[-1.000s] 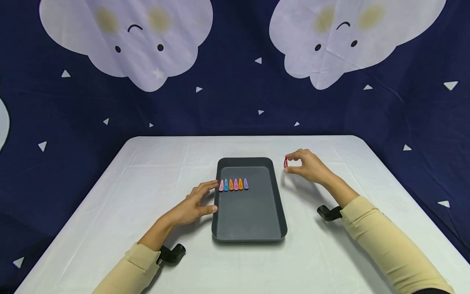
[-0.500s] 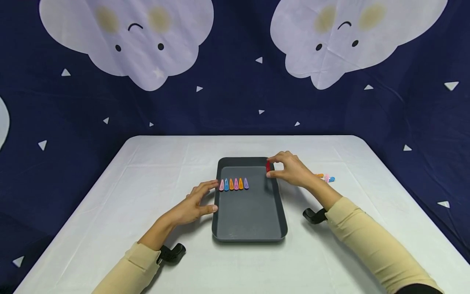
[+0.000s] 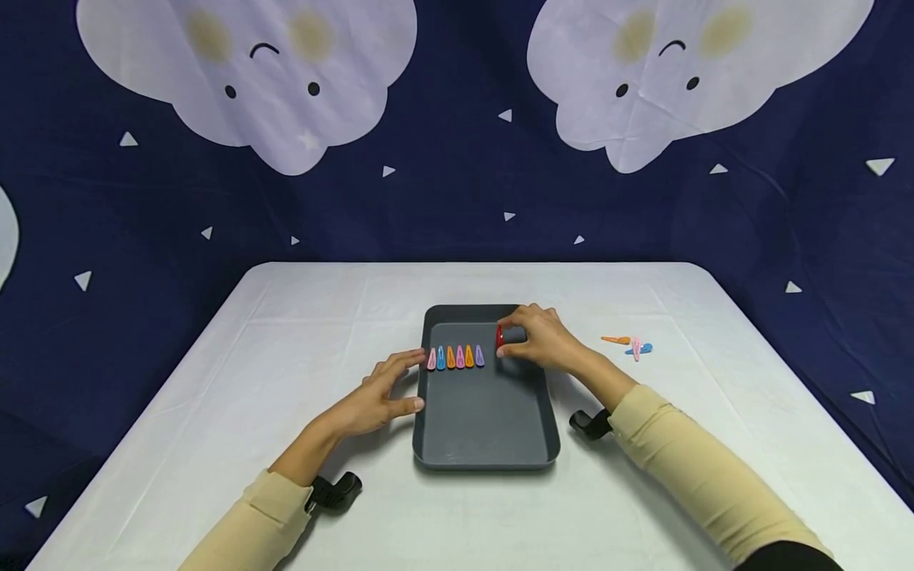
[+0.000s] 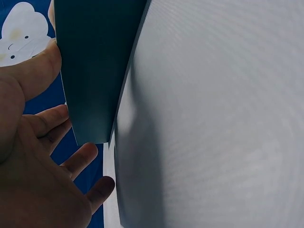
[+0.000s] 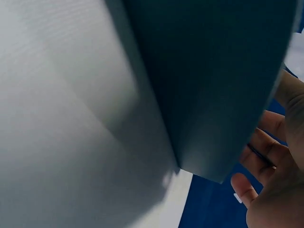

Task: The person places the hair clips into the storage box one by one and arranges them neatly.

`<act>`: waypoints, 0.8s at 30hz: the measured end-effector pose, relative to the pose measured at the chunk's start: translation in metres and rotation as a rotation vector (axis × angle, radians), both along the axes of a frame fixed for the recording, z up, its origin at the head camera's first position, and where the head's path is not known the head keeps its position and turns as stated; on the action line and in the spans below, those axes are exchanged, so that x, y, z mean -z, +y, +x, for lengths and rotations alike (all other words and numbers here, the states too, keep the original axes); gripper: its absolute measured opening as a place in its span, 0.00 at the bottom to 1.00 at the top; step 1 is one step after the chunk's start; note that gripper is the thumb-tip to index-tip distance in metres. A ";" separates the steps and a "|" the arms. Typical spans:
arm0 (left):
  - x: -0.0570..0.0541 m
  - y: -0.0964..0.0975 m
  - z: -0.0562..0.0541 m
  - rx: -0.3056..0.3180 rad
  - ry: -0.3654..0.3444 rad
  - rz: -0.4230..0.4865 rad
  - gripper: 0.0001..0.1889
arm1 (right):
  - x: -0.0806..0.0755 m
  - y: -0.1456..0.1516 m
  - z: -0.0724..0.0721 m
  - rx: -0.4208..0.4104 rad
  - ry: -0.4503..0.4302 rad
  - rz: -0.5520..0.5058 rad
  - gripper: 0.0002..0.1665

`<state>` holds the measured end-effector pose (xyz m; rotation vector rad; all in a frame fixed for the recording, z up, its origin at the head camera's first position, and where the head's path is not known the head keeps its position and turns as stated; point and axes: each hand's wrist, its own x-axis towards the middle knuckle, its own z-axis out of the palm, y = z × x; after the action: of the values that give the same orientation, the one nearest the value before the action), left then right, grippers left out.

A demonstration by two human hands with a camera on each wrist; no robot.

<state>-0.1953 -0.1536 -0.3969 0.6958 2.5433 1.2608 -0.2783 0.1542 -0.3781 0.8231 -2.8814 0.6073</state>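
My right hand (image 3: 548,338) pinches a red snap hair clip (image 3: 499,336) between thumb and fingers, over the upper right part of a dark grey tray (image 3: 485,428). To the clip's left, a row of several snap hair clips (image 3: 460,357) in pink, blue, orange and purple lies in the tray, narrow ends pointing away. My left hand (image 3: 377,402) rests at the tray's left rim with its fingers extended. The left wrist view has its thumb and fingers (image 4: 85,159) along the tray's outer wall (image 4: 90,71). In the right wrist view the tray's wall (image 5: 213,95) hides the red clip.
Right of the tray, on the white-covered table (image 3: 314,317), lie a loose orange clip (image 3: 616,340), a pink clip (image 3: 636,350) and a blue clip (image 3: 647,348), the last two crossing. A dark blue cloth with clouds (image 3: 457,214) hangs behind the table's far edge.
My right hand has carried the red clip leftward from beside the tray to over its inside, near the purple clip. The loose clips have come into sight. My left hand stays in place.
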 end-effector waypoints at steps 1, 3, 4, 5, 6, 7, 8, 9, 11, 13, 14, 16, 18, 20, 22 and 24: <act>0.000 0.000 0.000 0.000 0.001 -0.001 0.36 | 0.001 -0.001 0.000 0.000 0.001 0.011 0.31; 0.000 0.000 0.000 0.001 0.002 -0.004 0.36 | 0.003 -0.003 0.000 0.003 -0.004 0.024 0.31; 0.000 0.000 0.000 0.001 0.000 -0.005 0.36 | 0.004 -0.004 0.000 0.002 -0.006 0.030 0.31; 0.000 0.001 0.000 0.001 0.000 -0.004 0.36 | 0.005 -0.005 0.000 0.001 -0.006 0.037 0.31; 0.000 0.001 0.000 0.001 0.000 -0.005 0.36 | 0.006 -0.005 0.000 0.000 -0.007 0.043 0.31; 0.000 0.001 0.000 0.000 0.000 -0.006 0.36 | 0.007 -0.006 -0.001 0.000 -0.008 0.046 0.31; 0.000 0.001 0.000 0.000 -0.001 -0.006 0.36 | 0.008 -0.006 -0.001 0.000 -0.013 0.047 0.31; 0.000 0.001 0.000 -0.001 -0.002 -0.006 0.36 | 0.009 -0.007 -0.001 -0.001 -0.012 0.054 0.31; 0.000 0.001 0.000 -0.001 -0.003 -0.007 0.36 | 0.011 -0.008 -0.002 -0.003 -0.012 0.063 0.31; 0.000 0.001 0.000 -0.001 -0.004 -0.009 0.36 | 0.013 -0.010 -0.002 -0.002 -0.012 0.073 0.31; 0.000 0.001 0.000 0.000 -0.005 -0.010 0.36 | 0.013 -0.010 -0.002 -0.002 -0.013 0.079 0.31; 0.000 0.001 0.000 -0.001 -0.008 -0.011 0.36 | 0.014 -0.012 -0.002 -0.004 -0.010 0.090 0.31; -0.001 0.002 0.000 -0.001 -0.010 -0.011 0.36 | 0.015 -0.013 -0.002 -0.007 -0.008 0.099 0.31; -0.001 0.002 0.000 -0.001 -0.010 -0.012 0.36 | 0.015 -0.014 -0.002 -0.008 -0.010 0.105 0.31; -0.001 0.002 0.000 0.000 -0.009 -0.011 0.36 | 0.015 -0.014 -0.002 -0.008 -0.010 0.110 0.31; -0.001 0.002 0.000 -0.001 -0.009 -0.011 0.36 | 0.016 -0.015 -0.002 -0.006 -0.011 0.117 0.31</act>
<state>-0.1956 -0.1520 -0.3964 0.6853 2.5414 1.2462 -0.2799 0.1395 -0.3939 0.8462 -2.9491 0.4492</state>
